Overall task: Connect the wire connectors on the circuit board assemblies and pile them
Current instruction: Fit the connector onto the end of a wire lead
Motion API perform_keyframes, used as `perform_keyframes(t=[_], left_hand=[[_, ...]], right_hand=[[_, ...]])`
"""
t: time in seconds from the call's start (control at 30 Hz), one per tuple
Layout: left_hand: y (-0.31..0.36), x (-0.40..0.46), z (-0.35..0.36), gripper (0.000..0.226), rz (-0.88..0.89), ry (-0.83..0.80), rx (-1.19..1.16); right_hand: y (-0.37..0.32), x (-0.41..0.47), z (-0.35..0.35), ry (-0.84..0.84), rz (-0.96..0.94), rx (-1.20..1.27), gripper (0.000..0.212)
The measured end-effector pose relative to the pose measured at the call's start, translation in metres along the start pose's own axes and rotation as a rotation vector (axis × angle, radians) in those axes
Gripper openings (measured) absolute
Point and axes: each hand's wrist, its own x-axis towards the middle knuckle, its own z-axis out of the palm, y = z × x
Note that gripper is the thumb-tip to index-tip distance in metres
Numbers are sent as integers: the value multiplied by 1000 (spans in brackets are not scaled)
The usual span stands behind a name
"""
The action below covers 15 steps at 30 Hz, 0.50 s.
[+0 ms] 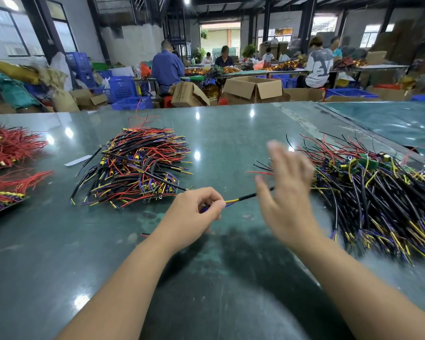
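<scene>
My left hand (pixel 197 210) pinches the yellow and blue wire end of a black sheathed cable (pixel 249 196) just above the green table (pixel 231 133). The cable runs right, behind my right hand (pixel 284 190), which hovers open and blurred with spread fingers, holding nothing. A neat pile of wired circuit board assemblies (pixel 138 168) lies left of centre. A larger loose heap of assemblies (pixel 375 195) with green boards lies at the right.
Bundles of red-wired parts (pixel 8 148) lie at the table's left edge. A white paper strip (pixel 77 160) sits beside the central pile. Beyond the far edge stand cardboard boxes (pixel 253 88), blue crates (pixel 123 88) and seated workers at other tables.
</scene>
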Motion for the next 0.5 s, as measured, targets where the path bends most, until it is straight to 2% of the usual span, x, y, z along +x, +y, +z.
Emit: perform_keyframes(t=[0.03,0.1,0.17,0.23,0.4,0.47,0.5], left_hand=[[1,0,0,19,15,-11,-1],[3,-1,1,19,40,-23,-12],[4,-2,-1,19,64,-24,2],[5,-3,-3,20,87,-44,33],[2,-3,-7,18,98,-60,-3],[3,-2,-7,10,107,-3,-30],[4,-2,-8,19,111,62,-15]], right_hand=[[-3,-4,3,-88,-148,-10,44],[-6,-10,7,-297,-293,-30,29],[-4,-11,6,-496,-257,-96,31],[2,-9,2,-602,-200,-91,38],[2,-8,-1,-609,-275,-16,35],[0,-5,-3,-575,-270,-49,34],[0,-4,-4,-540,-252,-63,34]])
